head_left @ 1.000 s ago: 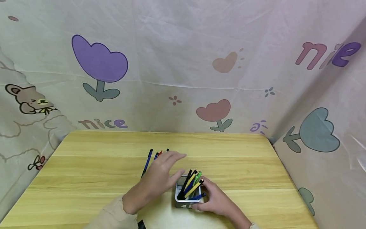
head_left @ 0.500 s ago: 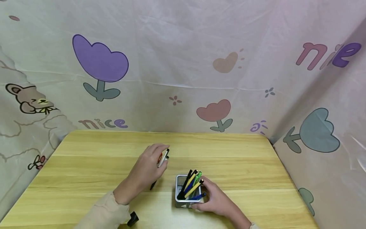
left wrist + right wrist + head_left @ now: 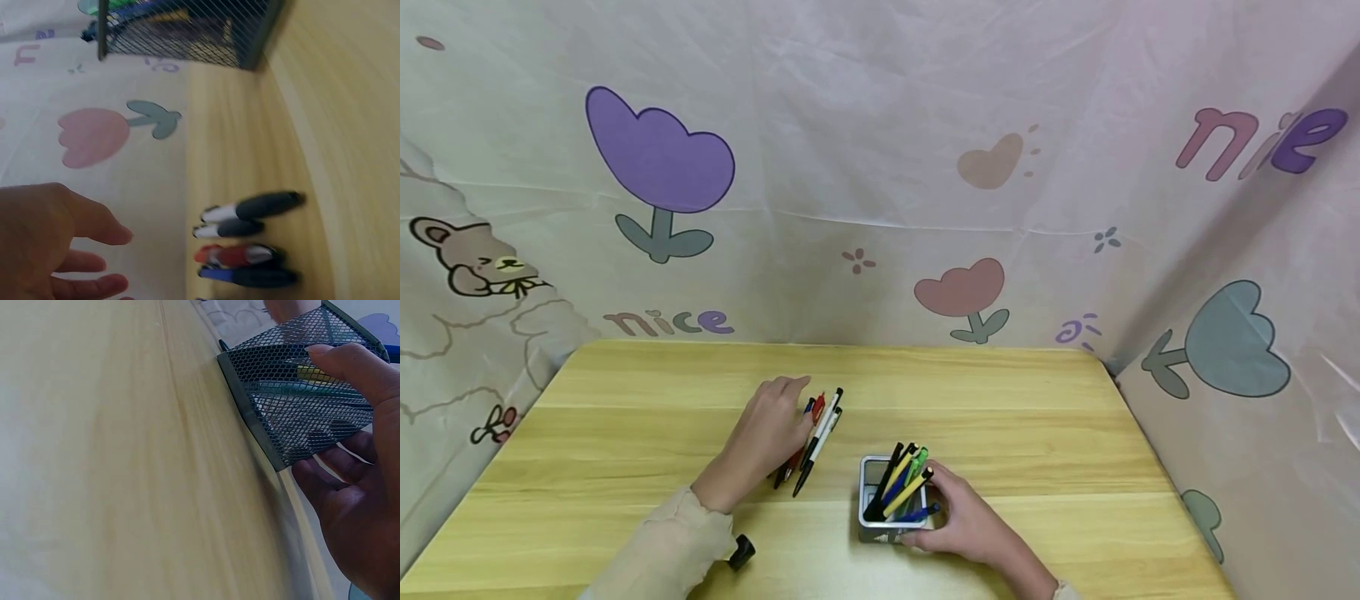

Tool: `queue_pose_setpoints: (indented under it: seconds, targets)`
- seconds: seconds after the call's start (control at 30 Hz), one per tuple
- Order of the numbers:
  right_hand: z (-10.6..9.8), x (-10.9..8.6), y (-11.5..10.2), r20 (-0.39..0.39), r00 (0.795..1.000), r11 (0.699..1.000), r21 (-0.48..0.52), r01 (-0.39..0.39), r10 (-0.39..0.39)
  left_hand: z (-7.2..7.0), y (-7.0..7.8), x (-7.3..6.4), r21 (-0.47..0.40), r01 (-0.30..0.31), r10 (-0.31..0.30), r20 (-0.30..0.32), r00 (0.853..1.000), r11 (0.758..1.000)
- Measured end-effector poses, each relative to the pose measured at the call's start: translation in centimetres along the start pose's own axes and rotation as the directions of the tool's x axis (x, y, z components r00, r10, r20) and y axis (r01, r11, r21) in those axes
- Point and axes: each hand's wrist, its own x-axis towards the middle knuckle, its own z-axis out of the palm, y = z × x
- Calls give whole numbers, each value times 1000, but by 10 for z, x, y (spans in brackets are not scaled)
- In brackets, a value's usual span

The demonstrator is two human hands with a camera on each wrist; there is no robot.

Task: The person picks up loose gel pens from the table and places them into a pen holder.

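My left hand (image 3: 763, 429) hovers at the left edge of a small group of pens, its fingers loosely extended. In the left wrist view those fingers hold nothing. The group includes two white pens with black grips (image 3: 250, 207), a red pen (image 3: 234, 255) and a blue pen (image 3: 244, 276), all lying side by side on the table; my hand partly covers the group in the head view. My right hand (image 3: 958, 517) grips the right side of a square mesh pen holder (image 3: 275, 406), thumb on one wall. Inside lean several pens, among them a yellow pen (image 3: 908, 494) and a green pen (image 3: 917, 465).
The wooden table (image 3: 1037, 433) extends around both hands. A printed cloth (image 3: 820, 167) hangs behind its far edge and along both sides. A small black object (image 3: 742, 552) shows beside my left sleeve (image 3: 662, 542).
My left hand has moved left and slightly away from the pen holder, passing over the loose pens and uncovering the white and red pens. My right hand and the pen holder stay in place.
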Motion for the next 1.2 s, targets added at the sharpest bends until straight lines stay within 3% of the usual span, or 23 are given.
queue_pose_setpoints:
  seconds: [0.17,0.33,0.67,0.93,1.2]
  targets:
    - [0,1,0,0,1000,1000,0,-7,7,7,-13,1,42,83,-86,75,993,996]
    - [0,1,1,0,1000,1000,0,-2,2,12,-22,2,75,147,-157,143,977,986]
    - [0,1,1,1,1000,1000,-11,22,-22,20,-33,6,104,197,-216,225,950,975]
    - [0,0,0,-1,1000,1000,-24,20,-20,23,-36,10,63,265,-272,274,922,962]
    - [0,0,0,1,1000,1000,-13,13,-13,21,-38,11,35,288,-285,301,910,957]
